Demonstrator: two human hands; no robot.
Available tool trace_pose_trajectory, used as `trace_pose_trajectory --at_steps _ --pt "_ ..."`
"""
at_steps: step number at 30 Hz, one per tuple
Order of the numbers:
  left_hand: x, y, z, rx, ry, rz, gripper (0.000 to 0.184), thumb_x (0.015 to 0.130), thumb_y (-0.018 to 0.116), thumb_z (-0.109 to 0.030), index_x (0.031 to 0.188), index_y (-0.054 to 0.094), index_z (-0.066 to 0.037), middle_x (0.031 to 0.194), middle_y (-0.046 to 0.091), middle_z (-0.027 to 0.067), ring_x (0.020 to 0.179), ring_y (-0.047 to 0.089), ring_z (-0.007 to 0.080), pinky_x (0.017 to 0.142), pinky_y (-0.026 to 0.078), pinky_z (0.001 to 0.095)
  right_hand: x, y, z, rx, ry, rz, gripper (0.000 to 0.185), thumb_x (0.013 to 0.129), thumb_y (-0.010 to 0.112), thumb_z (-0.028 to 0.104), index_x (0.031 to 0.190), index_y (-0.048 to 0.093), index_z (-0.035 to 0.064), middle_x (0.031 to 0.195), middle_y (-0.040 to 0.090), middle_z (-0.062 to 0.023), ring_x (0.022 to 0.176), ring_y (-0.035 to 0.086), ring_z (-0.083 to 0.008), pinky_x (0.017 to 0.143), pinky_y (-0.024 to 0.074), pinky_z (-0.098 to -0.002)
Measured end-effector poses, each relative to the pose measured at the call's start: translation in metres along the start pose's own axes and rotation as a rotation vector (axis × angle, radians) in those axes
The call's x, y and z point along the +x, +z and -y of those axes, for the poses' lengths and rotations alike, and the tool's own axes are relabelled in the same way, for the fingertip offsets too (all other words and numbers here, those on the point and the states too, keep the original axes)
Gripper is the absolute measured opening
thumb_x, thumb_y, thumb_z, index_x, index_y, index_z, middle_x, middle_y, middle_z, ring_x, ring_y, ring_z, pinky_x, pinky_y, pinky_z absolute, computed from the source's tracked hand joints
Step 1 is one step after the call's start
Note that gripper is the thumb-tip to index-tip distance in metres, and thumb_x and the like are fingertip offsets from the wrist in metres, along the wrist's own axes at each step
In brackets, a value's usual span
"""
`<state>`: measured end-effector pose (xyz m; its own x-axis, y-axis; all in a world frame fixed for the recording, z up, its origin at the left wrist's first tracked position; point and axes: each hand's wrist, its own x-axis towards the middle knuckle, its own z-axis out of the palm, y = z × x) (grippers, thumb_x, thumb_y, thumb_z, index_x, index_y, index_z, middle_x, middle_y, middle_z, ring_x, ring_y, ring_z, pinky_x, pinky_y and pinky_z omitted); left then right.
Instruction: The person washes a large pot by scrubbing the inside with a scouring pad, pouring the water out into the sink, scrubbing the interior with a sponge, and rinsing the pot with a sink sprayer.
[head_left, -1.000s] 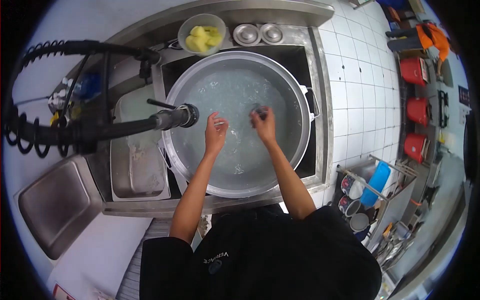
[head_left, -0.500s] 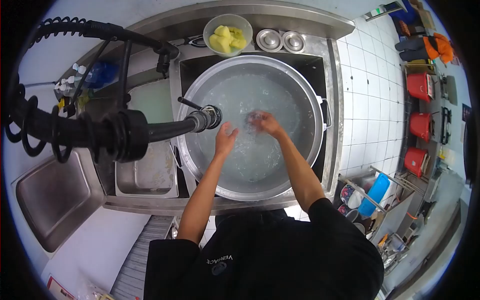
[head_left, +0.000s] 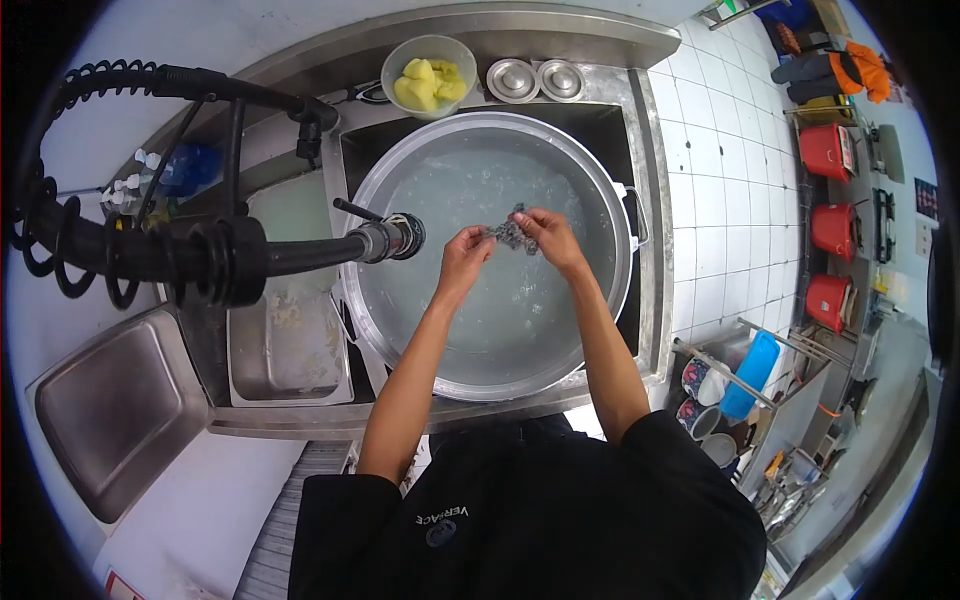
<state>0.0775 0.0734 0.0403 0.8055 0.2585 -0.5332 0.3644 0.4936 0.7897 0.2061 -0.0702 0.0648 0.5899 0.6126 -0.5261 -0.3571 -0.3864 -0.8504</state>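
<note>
A grey metal scouring pad [head_left: 512, 236], stretched and crumpled, is held between my hands above a large round metal pot [head_left: 490, 391]. Cloudy water with bubbles [head_left: 500, 320] lies in the pot. My left hand [head_left: 464, 258] pinches the pad's left end with closed fingers. On the pad's other side, my right hand [head_left: 550, 236] grips its right part between thumb and fingers. A spray faucet head [head_left: 385, 240] reaches over the pot's left rim, beside my left hand.
A bowl [head_left: 430, 48] of yellow chunks [head_left: 425, 86] and two round metal lids [head_left: 512, 80] sit behind the pot. Metal basins [head_left: 290, 385] stand at the left. Beyond the tiled floor [head_left: 715, 180] are red containers [head_left: 827, 152] and a person in orange [head_left: 865, 72].
My right hand has risen from the water with the scouring pad. My left hand, open before, has closed on the pad's left end. The view has shifted slightly.
</note>
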Motion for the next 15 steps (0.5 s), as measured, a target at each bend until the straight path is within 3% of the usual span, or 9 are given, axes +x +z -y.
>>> trace_pose_trajectory --at_steps 3,5,6,8,9,11,12,14,15 --pt "0.0 -0.002 0.008 -0.182 -0.064 -0.065 0.022 0.092 0.058 -0.012 0.113 0.056 -0.005 0.102 0.059 0.0032 0.083 0.056 0.0103 0.074 0.049 0.0277 -0.003 0.008 -0.009 0.031 0.009 -0.19 0.025 0.092 0.065 0.027 0.094 0.065 0.0028 0.079 0.064 -0.004 0.069 0.057 -0.0097 0.057 0.0442 -0.0248" --pt "-0.001 0.0 0.01 -0.126 -0.102 -0.281 0.02 0.093 0.056 -0.014 0.111 0.054 -0.006 0.103 0.058 0.0038 0.086 0.056 0.011 0.078 0.049 0.0296 -0.012 0.017 -0.01 0.052 0.096 0.08 0.024 0.091 0.067 0.024 0.096 0.063 0.0009 0.078 0.064 -0.0062 0.069 0.061 -0.0124 0.057 0.0474 -0.0257" --pt "-0.002 -0.002 0.01 -0.128 -0.099 -0.283 0.02 0.093 0.056 -0.014 0.111 0.054 -0.006 0.103 0.058 0.0038 0.086 0.056 0.011 0.078 0.049 0.0296 -0.004 0.015 -0.019 0.049 0.095 0.083 0.024 0.091 0.067 0.024 0.096 0.063 0.0009 0.078 0.064 -0.0062 0.069 0.061 -0.0124 0.057 0.0474 -0.0257" --pt "-0.007 -0.01 0.014 0.082 -0.149 -0.329 0.025 0.093 0.057 -0.015 0.116 0.053 -0.007 0.106 0.057 0.005 0.092 0.057 0.012 0.082 0.05 0.0303 0.02 0.009 -0.06 0.011 0.006 -0.447 0.028 0.086 0.069 0.019 0.102 0.06 -0.0026 0.082 0.067 -0.011 0.072 0.066 -0.0163 0.059 0.051 -0.0301" --pt "-0.01 -0.014 0.016 0.091 -0.154 -0.327 0.025 0.093 0.057 -0.015 0.116 0.053 -0.007 0.106 0.057 0.005 0.092 0.057 0.012 0.082 0.05 0.0303 0.024 0.013 -0.075 0.02 0.01 -0.451 0.028 0.086 0.069 0.019 0.102 0.06 -0.0026 0.082 0.067 -0.011 0.072 0.066 -0.0163 0.059 0.051 -0.0301" --pt "-0.011 -0.016 0.022 0.121 -0.171 -0.275 0.034 0.091 0.062 -0.018 0.122 0.052 -0.007 0.114 0.057 0.0069 0.097 0.057 0.0134 0.084 0.05 0.0313 0.029 0.013 -0.091 -0.291 -0.045 0.032 0.026 0.082 0.066 0.016 0.095 0.063 -0.0059 0.079 0.068 -0.0154 0.071 0.067 -0.0187 0.057 0.0511 -0.035" --pt "-0.011 -0.014 0.029 0.114 -0.17 -0.278 0.034 0.091 0.062 -0.018 0.122 0.052 -0.007 0.114 0.057 0.0069 0.097 0.057 0.0134 0.084 0.05 0.0313 0.029 0.013 -0.086 -0.297 -0.046 0.036 0.026 0.082 0.066 0.016 0.095 0.063 -0.0059 0.079 0.068 -0.0154 0.071 0.067 -0.0187 0.057 0.0511 -0.035" --pt "-0.012 -0.014 0.041 0.19 -0.028 -0.194 0.039 0.087 0.068 -0.02 0.121 0.055 -0.004 0.119 0.06 0.0129 0.099 0.062 0.0179 0.084 0.05 0.0307 0.035 0.024 -0.077 -0.362 0.128 -0.305 0.026 0.08 0.063 0.018 0.085 0.067 -0.0068 0.073 0.068 -0.0177 0.067 0.068 -0.0217 0.057 0.0513 -0.0369" --pt "-0.015 -0.017 0.046 0.203 -0.039 -0.188 0.039 0.087 0.068 -0.02 0.121 0.055 -0.004 0.119 0.06 0.0129 0.099 0.062 0.0179 0.084 0.05 0.0307 0.031 0.033 -0.077 -0.347 0.137 -0.309 0.026 0.08 0.063 0.018 0.085 0.067 -0.0068 0.073 0.068 -0.0177 0.067 0.068 -0.0217 0.057 0.0513 -0.0369"
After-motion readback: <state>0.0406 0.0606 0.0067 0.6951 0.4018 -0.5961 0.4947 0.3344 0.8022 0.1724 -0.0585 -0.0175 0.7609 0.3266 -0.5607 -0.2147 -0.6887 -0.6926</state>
